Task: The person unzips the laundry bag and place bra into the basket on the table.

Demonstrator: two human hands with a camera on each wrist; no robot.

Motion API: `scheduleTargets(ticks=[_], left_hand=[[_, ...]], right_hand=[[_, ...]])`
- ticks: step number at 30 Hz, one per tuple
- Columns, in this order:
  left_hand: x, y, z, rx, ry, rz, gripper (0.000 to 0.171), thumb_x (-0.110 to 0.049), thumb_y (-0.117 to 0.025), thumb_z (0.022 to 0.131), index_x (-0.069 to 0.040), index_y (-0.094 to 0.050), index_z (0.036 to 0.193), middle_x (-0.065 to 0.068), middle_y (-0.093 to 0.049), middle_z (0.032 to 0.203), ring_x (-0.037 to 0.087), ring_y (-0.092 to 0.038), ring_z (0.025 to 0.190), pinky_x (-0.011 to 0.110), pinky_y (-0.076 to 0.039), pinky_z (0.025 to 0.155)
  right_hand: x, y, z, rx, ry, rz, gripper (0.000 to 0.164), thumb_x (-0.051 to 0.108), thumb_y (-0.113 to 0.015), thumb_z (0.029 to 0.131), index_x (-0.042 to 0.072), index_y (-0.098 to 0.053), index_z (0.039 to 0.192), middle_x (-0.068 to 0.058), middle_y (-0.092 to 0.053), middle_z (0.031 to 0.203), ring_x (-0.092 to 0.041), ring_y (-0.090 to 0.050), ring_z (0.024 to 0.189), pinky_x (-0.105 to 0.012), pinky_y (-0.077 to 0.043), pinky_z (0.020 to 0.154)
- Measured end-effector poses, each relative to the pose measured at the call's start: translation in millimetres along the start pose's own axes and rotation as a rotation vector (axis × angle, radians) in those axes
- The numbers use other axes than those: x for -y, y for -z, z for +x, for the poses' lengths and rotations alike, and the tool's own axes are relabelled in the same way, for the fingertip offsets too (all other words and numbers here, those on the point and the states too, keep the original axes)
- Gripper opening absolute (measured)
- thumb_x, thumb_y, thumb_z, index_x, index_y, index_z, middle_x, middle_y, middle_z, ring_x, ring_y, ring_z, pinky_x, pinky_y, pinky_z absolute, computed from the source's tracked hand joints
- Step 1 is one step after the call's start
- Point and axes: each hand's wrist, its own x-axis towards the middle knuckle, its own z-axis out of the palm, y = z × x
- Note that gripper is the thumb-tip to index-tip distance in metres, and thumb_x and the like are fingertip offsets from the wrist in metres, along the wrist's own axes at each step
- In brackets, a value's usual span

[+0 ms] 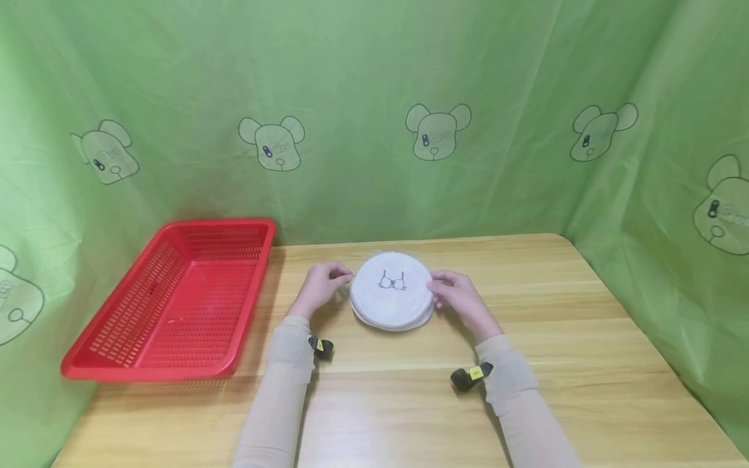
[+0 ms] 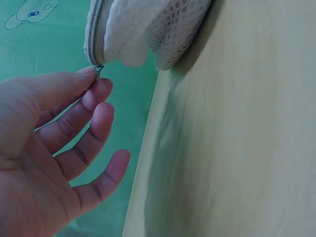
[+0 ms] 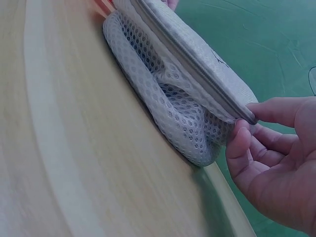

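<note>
A round white mesh laundry bag (image 1: 391, 302) with a bra drawing on its top lies on the wooden table between both hands. Around its rim runs a grey zipper (image 3: 192, 61), which looks closed along the stretch in the right wrist view. My left hand (image 1: 318, 286) pinches the small zipper pull (image 2: 98, 72) between thumb and index finger, its other fingers spread loosely. On the opposite side, my right hand (image 1: 462, 300) pinches the bag's zippered edge between thumb and fingers. Below the zipper the mesh side (image 3: 163, 103) sags in folds. The bag's inside is hidden.
A red plastic basket (image 1: 248, 312) with slotted walls stands at the table's left. Green curtains (image 1: 351, 195) printed with bear heads enclose the back and sides. Wooden tabletop (image 1: 585, 364) extends to the right and in front of the bag.
</note>
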Motion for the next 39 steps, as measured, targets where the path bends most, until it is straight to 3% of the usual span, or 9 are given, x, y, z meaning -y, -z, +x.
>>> scheduleTargets(ticks=[13, 26, 39], left_hand=[[-1.5, 0.0, 0.1, 0.021, -0.009, -0.005, 0.013, -0.018, -0.068, 0.090, -0.010, -0.072, 0.100, 0.007, -0.073, 0.099, 0.021, -0.065, 0.094, 0.039, -0.052, 0.091], [-2.1, 4.0, -2.1, 0.038, -0.035, -0.020, 0.013, -0.016, -0.067, 0.091, -0.010, -0.072, 0.101, 0.007, -0.073, 0.100, 0.019, -0.065, 0.093, 0.037, -0.052, 0.089], [-0.8, 9.1, -3.0, 0.066, -0.047, -0.066, 0.014, -0.017, -0.068, 0.091, -0.010, -0.072, 0.102, 0.007, -0.073, 0.102, 0.020, -0.065, 0.097, 0.038, -0.052, 0.091]], right_hand=[[0.3, -2.7, -0.7, -0.023, -0.007, -0.023, 0.043, 0.005, -0.054, 0.092, -0.011, -0.047, 0.131, 0.001, -0.062, 0.087, -0.007, -0.054, 0.067, -0.019, -0.051, 0.062], [-1.7, -3.7, 2.0, -0.059, -0.023, 0.023, 0.041, 0.003, -0.053, 0.093, -0.013, -0.046, 0.130, 0.003, -0.057, 0.079, -0.006, -0.052, 0.062, -0.019, -0.049, 0.057], [-1.5, -5.1, 2.1, -0.072, -0.035, 0.039, 0.043, 0.003, -0.052, 0.094, -0.012, -0.045, 0.133, 0.002, -0.057, 0.083, -0.005, -0.052, 0.063, -0.019, -0.049, 0.059]])
